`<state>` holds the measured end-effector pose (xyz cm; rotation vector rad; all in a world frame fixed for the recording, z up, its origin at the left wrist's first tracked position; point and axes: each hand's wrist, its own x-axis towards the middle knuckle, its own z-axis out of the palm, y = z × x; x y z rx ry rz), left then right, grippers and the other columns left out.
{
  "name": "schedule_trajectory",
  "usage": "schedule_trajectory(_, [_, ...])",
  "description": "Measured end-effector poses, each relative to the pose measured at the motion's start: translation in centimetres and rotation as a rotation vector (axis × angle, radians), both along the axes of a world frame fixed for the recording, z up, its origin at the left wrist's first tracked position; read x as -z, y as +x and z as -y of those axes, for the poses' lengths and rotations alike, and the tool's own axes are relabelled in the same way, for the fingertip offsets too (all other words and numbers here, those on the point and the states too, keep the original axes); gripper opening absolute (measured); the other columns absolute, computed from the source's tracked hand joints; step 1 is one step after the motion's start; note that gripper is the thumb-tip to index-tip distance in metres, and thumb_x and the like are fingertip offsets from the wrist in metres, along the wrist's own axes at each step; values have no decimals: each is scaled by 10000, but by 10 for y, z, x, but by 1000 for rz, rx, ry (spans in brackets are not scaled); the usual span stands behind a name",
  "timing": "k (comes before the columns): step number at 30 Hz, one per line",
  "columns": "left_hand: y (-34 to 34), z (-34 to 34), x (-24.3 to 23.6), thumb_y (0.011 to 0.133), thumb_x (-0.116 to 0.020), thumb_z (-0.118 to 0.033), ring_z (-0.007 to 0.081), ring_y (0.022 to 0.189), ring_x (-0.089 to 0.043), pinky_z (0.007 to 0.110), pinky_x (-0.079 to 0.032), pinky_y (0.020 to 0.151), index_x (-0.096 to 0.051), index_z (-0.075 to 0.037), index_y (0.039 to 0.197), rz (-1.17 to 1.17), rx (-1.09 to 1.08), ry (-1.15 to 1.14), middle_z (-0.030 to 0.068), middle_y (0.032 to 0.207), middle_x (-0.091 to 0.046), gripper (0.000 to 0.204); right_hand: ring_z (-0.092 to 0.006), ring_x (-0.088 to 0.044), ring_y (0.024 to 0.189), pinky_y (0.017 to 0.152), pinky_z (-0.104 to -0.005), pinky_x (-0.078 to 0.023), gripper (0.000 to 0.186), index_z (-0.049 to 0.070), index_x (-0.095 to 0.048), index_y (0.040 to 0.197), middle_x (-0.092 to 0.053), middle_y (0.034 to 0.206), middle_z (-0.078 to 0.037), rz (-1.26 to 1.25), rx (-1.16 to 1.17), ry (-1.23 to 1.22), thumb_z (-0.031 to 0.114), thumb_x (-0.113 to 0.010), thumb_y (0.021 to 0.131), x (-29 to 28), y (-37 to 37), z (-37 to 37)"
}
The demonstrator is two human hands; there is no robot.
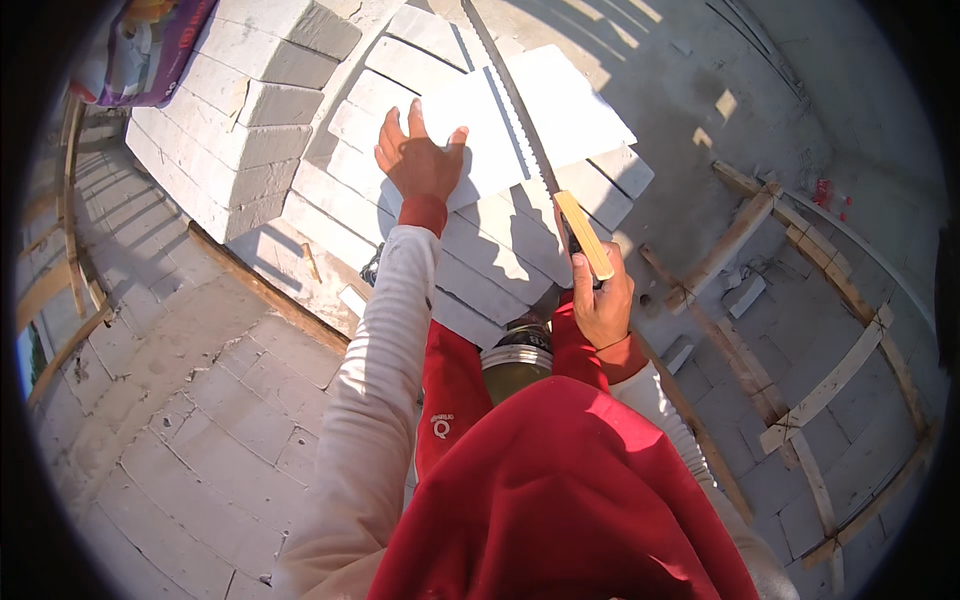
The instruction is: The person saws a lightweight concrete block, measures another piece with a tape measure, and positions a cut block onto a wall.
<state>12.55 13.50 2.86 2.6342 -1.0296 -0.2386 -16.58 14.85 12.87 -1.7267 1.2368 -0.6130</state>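
Note:
My left hand [420, 160] lies with spread fingers on a bright white block [570, 105]. My right hand [600, 305] grips a long toothed saw [513, 110] at its pale wooden handle [585, 235]. The blade crosses the white block, to the right of my left hand; whether it is cut into the block I cannot tell. Beneath these lies a bed of grey-white blocks [480, 255] laid side by side. Below that bed, between my red-clad legs, a bucket [515, 375] is partly visible.
At upper left stands a stack of blocks [240, 150] with a purple printed bag [140, 50] on top. A wooden plank [265, 290] runs below it. Timber frames [820, 410] lie on the right over a grey surface, near small red objects [825, 195] by the wall.

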Motion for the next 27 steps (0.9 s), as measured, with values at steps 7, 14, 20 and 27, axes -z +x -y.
schedule_trajectory(7, [63, 84, 32, 852, -576, -853, 327, 1325, -612, 586, -153, 1220, -753, -203, 1324, -309, 28, 192, 134, 1337, -726, 823, -439, -680, 725, 631, -446, -529, 189, 18, -582, 1103, -673, 813, -197, 70, -44, -46, 123, -708, 1009, 32, 26, -3])
schedule_trajectory(14, [60, 80, 46, 832, -574, -875, 313, 1286, -642, 535, -155, 1197, -787, -220, 1282, -224, 17, 143, 122, 1262, -768, 823, -437, -680, 721, 634, -438, -532, 185, 21, -577, 1097, -669, 802, -194, 42, -43, -47, 121, -706, 1010, 46, 25, -12])
schedule_trajectory(20, [61, 79, 48, 853, -561, -853, 349, 1361, -572, 569, -115, 1203, -765, -221, 1318, -248, 35, 145, 126, 1319, -740, 810, -413, -697, 706, 630, -431, -540, 177, 33, -582, 1101, -675, 799, -183, -22, -66, -37, 126, -704, 1012, 34, 2, -22])
schedule_trajectory(27, [61, 81, 54, 890, -517, -838, 380, 1395, -513, 593, -98, 1196, -727, -224, 1370, -231, 65, 135, 122, 1335, -729, 807, -417, -686, 685, 613, -417, -534, 176, 36, -560, 1082, -663, 780, -194, -68, -84, -52, 127, -698, 1020, 35, 45, 1])
